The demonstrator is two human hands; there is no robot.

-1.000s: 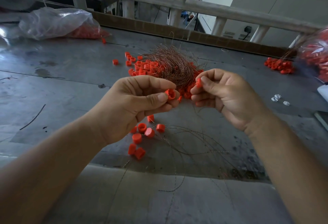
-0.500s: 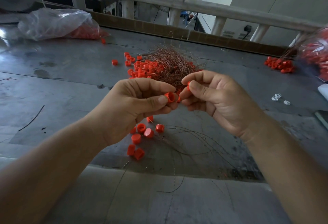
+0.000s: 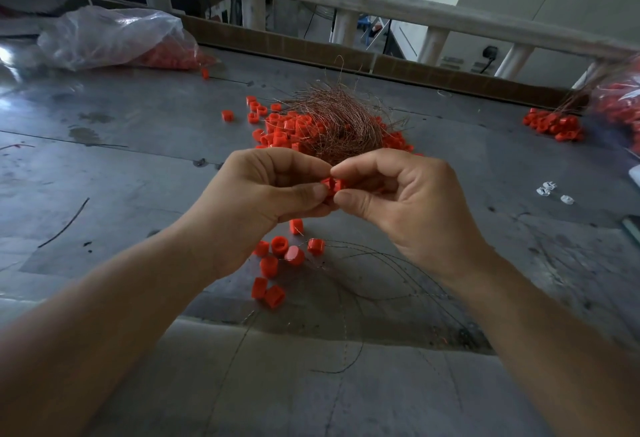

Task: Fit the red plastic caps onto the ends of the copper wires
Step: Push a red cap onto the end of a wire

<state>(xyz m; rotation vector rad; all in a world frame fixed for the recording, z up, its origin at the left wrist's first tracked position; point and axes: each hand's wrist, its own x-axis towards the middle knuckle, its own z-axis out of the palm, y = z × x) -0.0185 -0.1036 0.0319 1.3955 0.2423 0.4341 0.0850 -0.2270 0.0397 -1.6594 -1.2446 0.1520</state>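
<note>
Fingers (image 3: 306, 194) of the left hand (image 3: 256, 201) and right hand (image 3: 408, 204) meet, clamped from both sides on small red plastic caps (image 3: 333, 186) above the grey metal tabletop (image 3: 138, 159). Just beyond lies a tangled heap of thin copper wires (image 3: 332, 121). Loose red caps (image 3: 278, 258) lie scattered nearer, below the hands.

Quick tally: two hands, left hand (image 3: 263, 201) and right hand (image 3: 408, 201), both pinched red caps (image 3: 332, 186) at grip, looked like two, couldn't swear. Eight loose caps (image 3: 280, 246) sat below grip. One copper wire tangle (image 3: 341, 117) beyond grip, cap heap (image 3: 280, 128) round it too many to count. Three white clips (image 3: 549, 188) off right of grip. Two plastic bags (image 3: 114, 38), far left and far right.
</note>
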